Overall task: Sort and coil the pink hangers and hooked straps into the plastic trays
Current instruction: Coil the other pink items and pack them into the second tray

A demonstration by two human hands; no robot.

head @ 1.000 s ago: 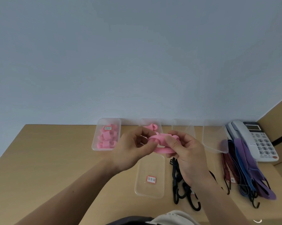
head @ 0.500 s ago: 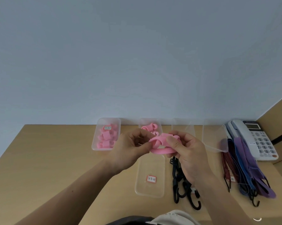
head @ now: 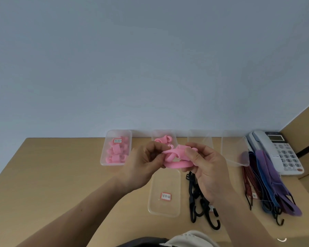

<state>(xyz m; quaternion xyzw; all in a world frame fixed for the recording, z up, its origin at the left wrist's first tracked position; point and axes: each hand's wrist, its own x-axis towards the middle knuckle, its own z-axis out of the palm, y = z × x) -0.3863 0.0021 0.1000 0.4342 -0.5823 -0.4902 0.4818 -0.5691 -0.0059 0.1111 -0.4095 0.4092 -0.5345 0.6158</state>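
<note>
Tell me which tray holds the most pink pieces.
The far-left tray, packed with pink pieces. The middle back tray holds a few; the near labelled tray and two right trays look empty.
</note>
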